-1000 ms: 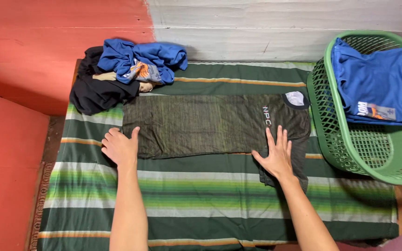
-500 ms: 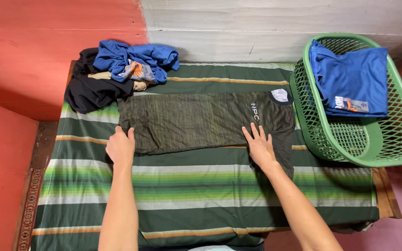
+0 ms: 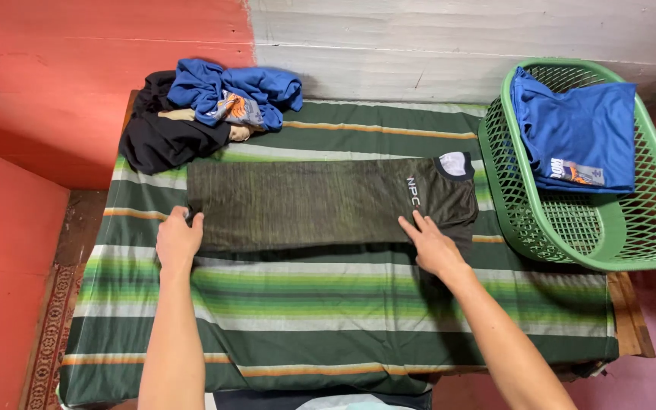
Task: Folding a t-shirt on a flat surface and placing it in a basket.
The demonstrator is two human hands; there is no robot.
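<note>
A dark green shirt point(image 3: 320, 201) lies folded lengthwise across a green striped cloth point(image 3: 343, 304), collar toward the right. My left hand point(image 3: 178, 239) sits at the shirt's lower left hem corner, fingers curled over the edge. My right hand point(image 3: 434, 247) rests with fingers spread flat on the shirt's lower edge near the sleeve, which is mostly hidden under my hand.
A pile of blue clothes point(image 3: 222, 95) and a black garment point(image 3: 157, 140) sit at the back left. On the right stands a green mesh basket point(image 3: 571, 258) holding a folded blue shirt point(image 3: 578, 129). Red and white walls lie behind.
Both hands slid toward me to the shirt's near edge. The left hand's fingers curled at the hem. The sleeve that stuck out below the right hand no longer shows.
</note>
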